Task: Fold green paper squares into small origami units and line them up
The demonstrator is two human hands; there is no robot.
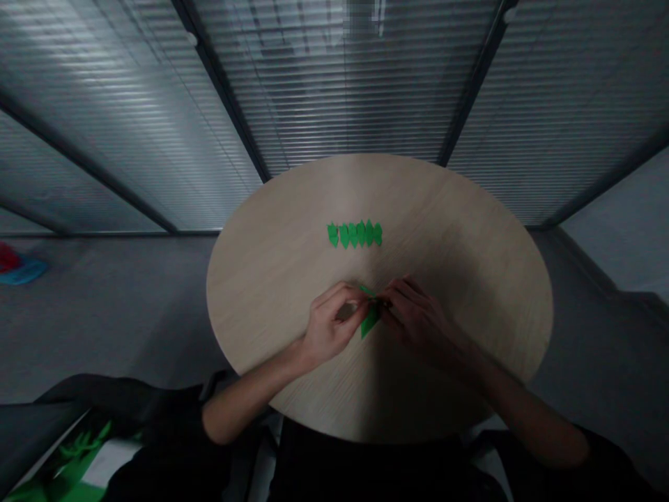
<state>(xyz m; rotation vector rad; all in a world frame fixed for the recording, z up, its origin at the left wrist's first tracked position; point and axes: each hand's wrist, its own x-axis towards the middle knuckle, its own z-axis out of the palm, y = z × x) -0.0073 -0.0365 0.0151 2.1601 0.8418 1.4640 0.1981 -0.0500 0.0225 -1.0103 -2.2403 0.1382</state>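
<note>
Near the middle of the round table [272,244], my left hand [334,321] pinches a small green piece of thin sheet [369,322], perhaps paper, with thumb and forefinger together. My right hand [412,314] meets it from the other side, its fingers closed at the piece's right edge. The fingertips of both hands almost touch and partly cover the piece; its lower end tapers to a point. Farther back on the table, several green leaf-shaped pieces [355,234] lie side by side in a row.
Blind-covered glass panels [345,90] rise behind the table. At the lower left, a dark open container [42,446] holds green material and a white sheet [112,460]. A blue and red item [21,268] lies on the floor at the far left.
</note>
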